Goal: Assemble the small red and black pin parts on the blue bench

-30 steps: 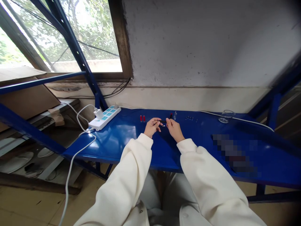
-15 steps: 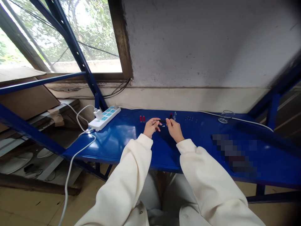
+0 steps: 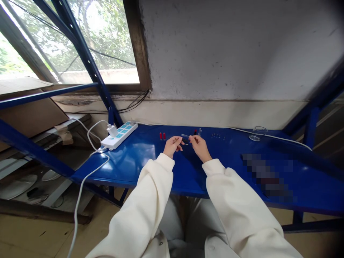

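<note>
Lifting slightly off the blue bench, the small dark rod is now tilting between both hands. Left hand and right hand are pinching its ends with fingertips, probably to steady it; red caps are sitting at ten o'clock.

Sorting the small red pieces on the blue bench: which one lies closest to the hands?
The lone dark red piece just beyond the right hand; the two bright red pieces stand together farther off, left of the left hand.
</note>
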`<state>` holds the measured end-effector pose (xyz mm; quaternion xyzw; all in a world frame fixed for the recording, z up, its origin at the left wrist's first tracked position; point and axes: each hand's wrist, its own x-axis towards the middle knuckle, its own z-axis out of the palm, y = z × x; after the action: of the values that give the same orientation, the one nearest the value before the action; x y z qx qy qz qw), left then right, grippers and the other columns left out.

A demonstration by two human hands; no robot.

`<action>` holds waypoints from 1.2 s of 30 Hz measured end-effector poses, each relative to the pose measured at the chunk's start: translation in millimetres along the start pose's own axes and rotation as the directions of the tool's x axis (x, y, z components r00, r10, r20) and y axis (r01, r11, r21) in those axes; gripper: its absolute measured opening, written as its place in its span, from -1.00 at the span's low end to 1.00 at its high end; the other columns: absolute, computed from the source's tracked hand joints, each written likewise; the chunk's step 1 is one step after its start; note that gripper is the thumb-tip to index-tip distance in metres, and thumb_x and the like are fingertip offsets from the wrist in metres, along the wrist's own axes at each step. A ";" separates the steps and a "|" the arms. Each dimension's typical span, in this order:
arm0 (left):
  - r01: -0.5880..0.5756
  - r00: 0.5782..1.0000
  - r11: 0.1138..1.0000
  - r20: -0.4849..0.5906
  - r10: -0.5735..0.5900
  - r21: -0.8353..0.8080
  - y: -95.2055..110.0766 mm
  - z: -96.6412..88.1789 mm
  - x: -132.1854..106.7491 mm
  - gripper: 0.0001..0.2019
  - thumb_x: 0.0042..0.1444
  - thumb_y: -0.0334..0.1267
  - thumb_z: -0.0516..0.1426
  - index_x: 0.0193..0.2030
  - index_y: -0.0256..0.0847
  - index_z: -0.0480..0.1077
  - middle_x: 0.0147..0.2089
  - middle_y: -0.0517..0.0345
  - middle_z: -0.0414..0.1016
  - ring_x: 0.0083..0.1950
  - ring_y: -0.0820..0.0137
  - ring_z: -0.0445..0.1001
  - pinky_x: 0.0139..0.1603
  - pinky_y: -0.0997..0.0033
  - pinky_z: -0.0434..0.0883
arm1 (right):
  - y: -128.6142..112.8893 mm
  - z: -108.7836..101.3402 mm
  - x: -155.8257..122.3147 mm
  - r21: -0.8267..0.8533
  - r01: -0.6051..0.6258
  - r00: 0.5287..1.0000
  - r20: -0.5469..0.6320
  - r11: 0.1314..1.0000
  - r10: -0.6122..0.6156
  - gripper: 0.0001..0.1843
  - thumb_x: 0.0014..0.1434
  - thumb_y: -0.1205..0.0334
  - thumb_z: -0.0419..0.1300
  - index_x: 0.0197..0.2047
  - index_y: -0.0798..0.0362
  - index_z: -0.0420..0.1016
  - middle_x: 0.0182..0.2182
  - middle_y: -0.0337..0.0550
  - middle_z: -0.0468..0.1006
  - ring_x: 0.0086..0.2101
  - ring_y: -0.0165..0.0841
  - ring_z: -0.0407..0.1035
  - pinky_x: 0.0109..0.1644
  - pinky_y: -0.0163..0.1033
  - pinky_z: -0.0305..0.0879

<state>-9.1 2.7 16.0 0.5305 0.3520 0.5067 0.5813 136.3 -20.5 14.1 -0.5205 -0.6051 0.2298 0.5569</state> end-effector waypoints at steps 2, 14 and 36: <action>0.002 1.000 1.000 -0.004 -0.002 -0.021 -0.5 0.4 0.0 -0.62 -0.13 -0.02 0.19 -0.30 -0.32 0.31 -0.48 0.19 0.38 -0.69 0.59 0.31 -0.74 0.60 0.03 | 1.9 2.6 0.4 -0.013 0.011 0.995 0.096 1.000 -0.010 -0.62 0.05 -0.10 0.03 -0.43 0.08 0.36 -0.55 -0.23 0.38 -0.58 -0.47 0.17 -0.46 -0.33 0.12; 0.011 1.000 1.000 0.016 -0.011 -0.022 -1.4 -0.5 0.5 -0.73 -0.11 -0.13 0.19 -0.35 -0.31 0.34 -0.69 0.36 0.15 -0.75 0.65 0.12 -0.74 0.58 0.00 | 7.1 6.8 -3.0 -0.073 0.088 0.944 0.324 0.993 -0.060 -0.65 0.00 -0.05 0.09 -0.41 0.10 0.38 -0.50 -0.24 0.40 -0.53 -0.48 0.16 -0.39 -0.32 0.13; 0.013 0.985 0.975 -0.169 0.025 0.221 -1.2 0.7 -3.2 -0.84 -0.09 -0.35 0.07 -0.29 -0.26 0.31 -0.62 0.31 0.29 -0.68 0.61 0.20 -0.64 0.59 0.10 | 34.2 -23.4 33.3 -0.595 -0.200 0.973 -0.028 0.779 0.229 -0.84 -0.07 0.15 0.15 -0.45 0.07 0.44 -0.48 -0.12 0.50 -0.45 -0.34 0.36 -0.46 -0.34 0.11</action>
<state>-8.9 -0.4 14.5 0.5476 0.4529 0.5098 0.4849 175.9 13.9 5.6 -0.7284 -0.5959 0.1028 0.3221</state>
